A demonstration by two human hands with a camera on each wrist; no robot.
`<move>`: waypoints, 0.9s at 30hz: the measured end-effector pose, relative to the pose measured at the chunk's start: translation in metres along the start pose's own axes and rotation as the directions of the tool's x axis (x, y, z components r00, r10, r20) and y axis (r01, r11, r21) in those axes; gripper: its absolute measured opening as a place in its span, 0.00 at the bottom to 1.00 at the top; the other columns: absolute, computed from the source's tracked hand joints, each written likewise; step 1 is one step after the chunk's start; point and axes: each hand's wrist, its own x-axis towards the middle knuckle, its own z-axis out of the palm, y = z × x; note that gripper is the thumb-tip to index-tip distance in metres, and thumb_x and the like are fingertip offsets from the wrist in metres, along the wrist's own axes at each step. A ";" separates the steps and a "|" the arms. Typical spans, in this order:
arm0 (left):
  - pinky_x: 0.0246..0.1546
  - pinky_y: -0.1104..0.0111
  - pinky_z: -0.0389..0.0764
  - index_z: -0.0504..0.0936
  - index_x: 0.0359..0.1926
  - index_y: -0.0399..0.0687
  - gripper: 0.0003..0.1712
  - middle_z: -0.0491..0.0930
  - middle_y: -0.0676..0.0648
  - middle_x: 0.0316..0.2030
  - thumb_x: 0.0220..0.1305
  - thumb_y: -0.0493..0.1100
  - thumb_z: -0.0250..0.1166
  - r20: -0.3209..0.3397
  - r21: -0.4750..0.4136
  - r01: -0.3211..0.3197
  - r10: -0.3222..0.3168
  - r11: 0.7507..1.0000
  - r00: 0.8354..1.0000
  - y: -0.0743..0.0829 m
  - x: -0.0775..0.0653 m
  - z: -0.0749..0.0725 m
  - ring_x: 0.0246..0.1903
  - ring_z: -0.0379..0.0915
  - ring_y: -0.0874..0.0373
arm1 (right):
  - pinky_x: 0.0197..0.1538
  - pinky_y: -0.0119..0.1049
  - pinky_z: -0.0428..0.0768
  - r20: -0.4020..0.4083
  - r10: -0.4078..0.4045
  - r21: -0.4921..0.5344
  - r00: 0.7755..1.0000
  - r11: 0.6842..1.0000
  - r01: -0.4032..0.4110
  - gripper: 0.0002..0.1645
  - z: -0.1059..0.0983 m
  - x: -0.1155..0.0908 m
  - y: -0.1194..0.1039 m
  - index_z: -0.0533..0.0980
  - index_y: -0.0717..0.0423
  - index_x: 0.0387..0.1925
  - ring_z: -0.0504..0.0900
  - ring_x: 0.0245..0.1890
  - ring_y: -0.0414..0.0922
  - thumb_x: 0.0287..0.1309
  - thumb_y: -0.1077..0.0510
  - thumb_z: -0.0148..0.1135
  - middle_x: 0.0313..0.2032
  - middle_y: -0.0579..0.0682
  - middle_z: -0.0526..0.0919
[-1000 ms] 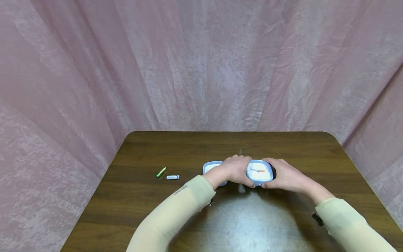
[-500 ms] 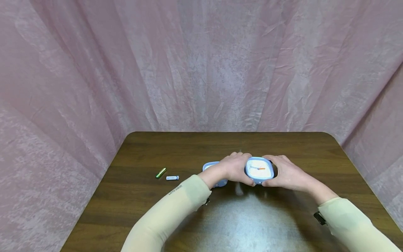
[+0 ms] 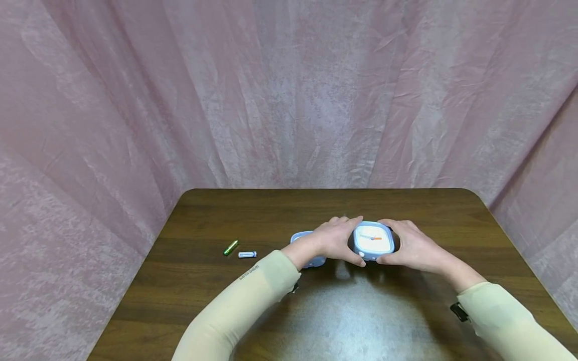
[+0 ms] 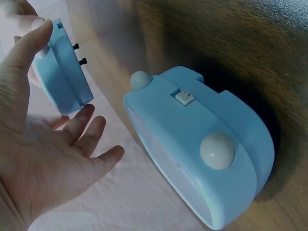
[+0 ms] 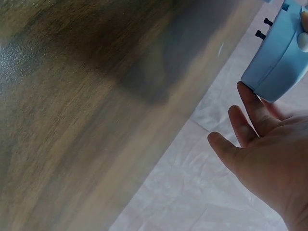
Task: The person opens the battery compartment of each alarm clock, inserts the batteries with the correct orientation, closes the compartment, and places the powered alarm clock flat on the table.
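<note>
Both my hands hold a light-blue alarm clock (image 3: 374,237) with a white face and an orange hand, right of the table's middle. My left hand (image 3: 336,240) grips its left side, with the thumb near a white knob. On the opposite side, my right hand (image 3: 415,249) grips it between thumb and fingers. Two small black pegs stick out of the clock's back in both wrist views. A second light-blue clock (image 4: 211,125), with white round knobs and a small white switch, stands on the table beside my left hand. My left wrist partly hides it in the head view.
On the left of the wooden table (image 3: 189,301) lie a green battery (image 3: 231,247) and a white-and-blue battery (image 3: 247,254), close together. A pink curtain (image 3: 289,100) hangs behind the table and along its sides.
The held clock has risen slightly in the head view, and its lower side with a white knob shows more. Both hands have moved with it. The second clock and the batteries stay put.
</note>
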 end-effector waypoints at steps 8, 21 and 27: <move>0.69 0.56 0.64 0.41 0.83 0.59 0.70 0.60 0.50 0.76 0.51 0.69 0.76 -0.027 -0.065 0.003 -0.005 0.998 1.000 -0.005 -0.002 -0.001 0.73 0.56 0.50 | 0.53 0.62 0.72 -0.013 -0.013 0.067 1.000 0.998 0.014 0.54 -0.004 -0.002 0.000 0.67 0.48 0.71 0.64 0.64 0.57 0.47 0.34 0.79 0.60 0.52 0.77; 0.68 0.53 0.66 0.46 0.83 0.61 0.67 0.55 0.54 0.77 0.52 0.68 0.76 -0.098 -0.304 -0.034 0.004 0.952 0.995 -0.017 -0.007 0.004 0.75 0.49 0.54 | 0.57 0.64 0.68 -0.036 0.024 0.224 0.999 0.974 -0.015 0.54 -0.002 -0.005 0.006 0.62 0.50 0.74 0.61 0.67 0.60 0.51 0.41 0.79 0.66 0.59 0.67; 0.69 0.53 0.64 0.50 0.82 0.56 0.66 0.59 0.54 0.75 0.52 0.68 0.76 -0.136 -0.404 -0.063 0.009 0.912 0.991 -0.017 -0.007 0.007 0.74 0.51 0.55 | 0.61 0.66 0.63 -0.054 -0.001 0.366 0.999 0.930 0.021 0.50 0.001 -0.005 0.009 0.63 0.48 0.74 0.60 0.69 0.58 0.54 0.48 0.78 0.67 0.54 0.69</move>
